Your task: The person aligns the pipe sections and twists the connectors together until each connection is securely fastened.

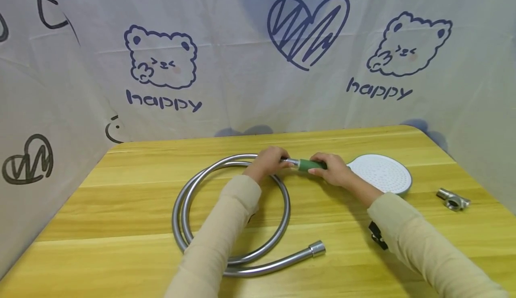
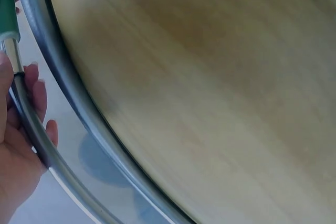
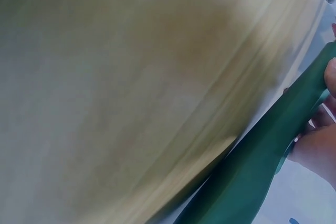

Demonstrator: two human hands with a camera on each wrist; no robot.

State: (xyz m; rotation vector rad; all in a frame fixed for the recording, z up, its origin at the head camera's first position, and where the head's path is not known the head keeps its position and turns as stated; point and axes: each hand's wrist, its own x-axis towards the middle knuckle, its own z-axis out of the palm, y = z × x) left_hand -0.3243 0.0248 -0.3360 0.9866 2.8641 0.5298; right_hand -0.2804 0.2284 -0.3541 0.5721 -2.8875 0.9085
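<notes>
A silver shower hose (image 1: 286, 213) lies in a loose double coil on the table, one end fitting (image 1: 317, 248) pointing right near the front. My left hand (image 1: 269, 160) grips the hose's other end, where its metal connector meets the green handle of the shower head. Around that handle (image 1: 308, 165) curl the fingers of my right hand (image 1: 335, 170). The round white spray face (image 1: 380, 172) points upward, right of the hand. In the left wrist view, the hose (image 2: 34, 124) runs through the left hand (image 2: 18, 166). The right wrist view shows the green handle (image 3: 262, 145) in the right hand (image 3: 317, 140).
A small metal fitting (image 1: 453, 200) with a ring-shaped opening lies at the table's right side. Under the right sleeve a black object (image 1: 377, 235) shows in part. White cloth (image 1: 234, 78) printed with bears and hearts hangs behind the wooden table (image 1: 101, 226).
</notes>
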